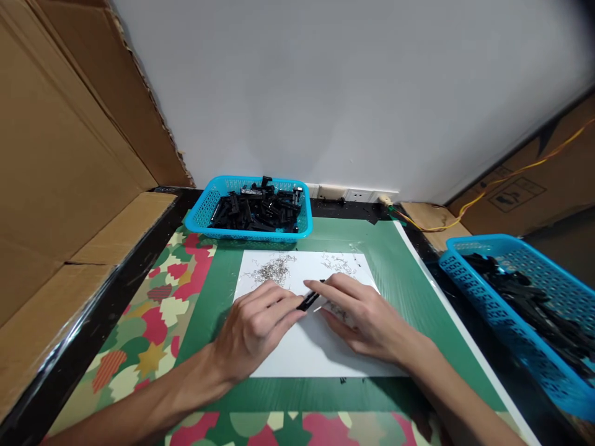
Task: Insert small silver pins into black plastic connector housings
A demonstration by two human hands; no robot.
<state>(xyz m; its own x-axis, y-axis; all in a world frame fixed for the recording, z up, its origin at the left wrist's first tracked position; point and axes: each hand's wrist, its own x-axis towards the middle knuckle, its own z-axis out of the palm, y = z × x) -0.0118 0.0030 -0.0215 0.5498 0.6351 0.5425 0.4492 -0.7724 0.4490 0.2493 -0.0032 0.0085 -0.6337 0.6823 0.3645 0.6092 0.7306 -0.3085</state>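
Observation:
My left hand is closed, pinching a narrow black plastic part between thumb and fingers above a white sheet. At the part's far end is my right hand, its index finger lying across it and its thumb below. A thin pale sliver shows by the right thumb; I cannot make out what it is. Beyond my left hand, a dense pile of tiny metal pins lies on the sheet. A looser scatter of similar pins spreads beyond my right hand, partly hidden by it.
A blue basket of black plastic parts stands at the back, by the wall. Another blue basket with long black pieces is at right. Cardboard borders the left side. Wall sockets and a yellow cable are behind.

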